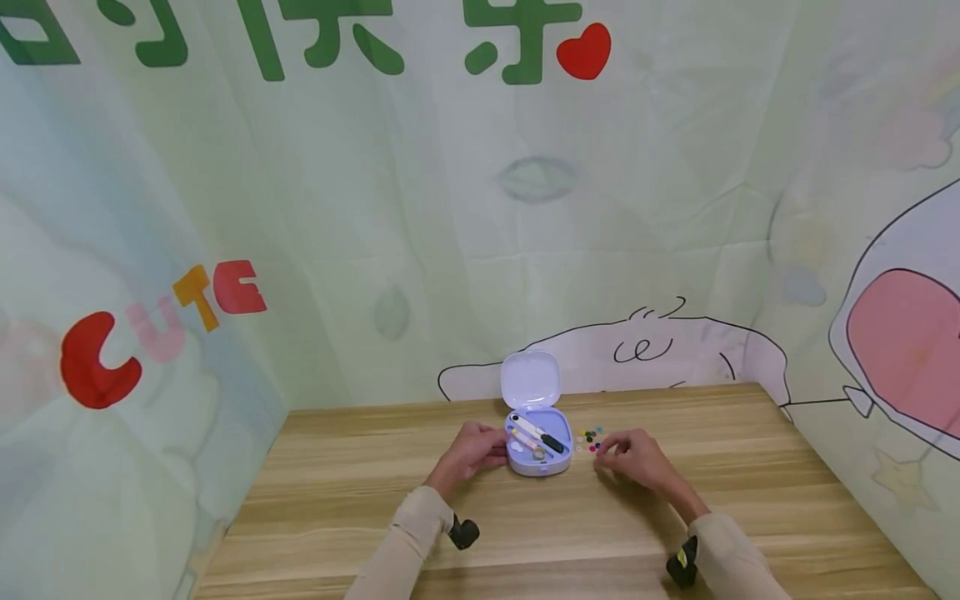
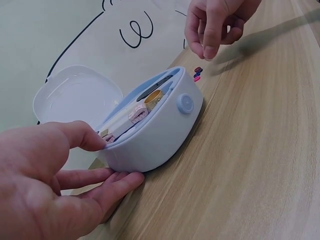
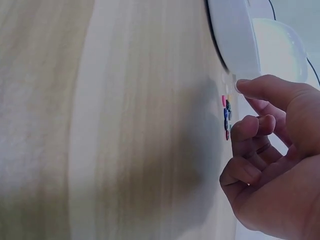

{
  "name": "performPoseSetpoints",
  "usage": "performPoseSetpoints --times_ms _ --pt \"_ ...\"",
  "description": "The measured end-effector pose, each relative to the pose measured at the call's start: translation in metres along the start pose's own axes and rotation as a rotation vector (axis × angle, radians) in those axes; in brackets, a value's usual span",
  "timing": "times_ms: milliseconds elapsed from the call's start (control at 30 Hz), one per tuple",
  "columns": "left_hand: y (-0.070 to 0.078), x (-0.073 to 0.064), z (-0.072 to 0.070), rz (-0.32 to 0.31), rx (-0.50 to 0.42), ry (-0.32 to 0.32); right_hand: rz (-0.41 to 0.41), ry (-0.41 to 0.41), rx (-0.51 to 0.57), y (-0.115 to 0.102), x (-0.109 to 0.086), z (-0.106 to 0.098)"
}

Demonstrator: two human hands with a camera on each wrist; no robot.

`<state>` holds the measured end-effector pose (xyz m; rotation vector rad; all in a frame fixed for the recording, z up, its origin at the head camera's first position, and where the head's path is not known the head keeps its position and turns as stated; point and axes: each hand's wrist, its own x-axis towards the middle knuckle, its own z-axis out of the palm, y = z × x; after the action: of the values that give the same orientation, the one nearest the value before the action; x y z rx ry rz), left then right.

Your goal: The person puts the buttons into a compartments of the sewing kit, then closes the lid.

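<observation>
Facing you, the wood-grain tabletop (image 1: pixel 540 542) carries the lavender case (image 1: pixel 538 470), its lid (image 1: pixel 531 379) raised at the back. Your left hand (image 1: pixel 472 448) grips the case's left side, thumb on its rim. Your right hand (image 1: pixel 637 458) is right of the case, thumb and fingertip close together; whether they pinch anything, you cannot tell. Inside the case lie a black-and-white tool (image 1: pixel 552 444) and a gold ring (image 2: pixel 154 99). Just right of the case are scattered small coloured buttons (image 1: pixel 590 439).

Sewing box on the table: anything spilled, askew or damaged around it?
The small coloured buttons stand out: they lie loose in a cluster on the wooden table, outside the open sewing box. No damage shows.
</observation>
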<state>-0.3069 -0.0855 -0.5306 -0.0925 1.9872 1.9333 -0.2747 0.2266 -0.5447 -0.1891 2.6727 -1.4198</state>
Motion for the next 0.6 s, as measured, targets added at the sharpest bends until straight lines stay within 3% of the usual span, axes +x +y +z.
performPoseSetpoints --times_ms 600 --pt "0.001 0.000 0.000 -0.007 0.020 0.010 0.007 -0.007 0.129 -0.027 0.023 -0.001"
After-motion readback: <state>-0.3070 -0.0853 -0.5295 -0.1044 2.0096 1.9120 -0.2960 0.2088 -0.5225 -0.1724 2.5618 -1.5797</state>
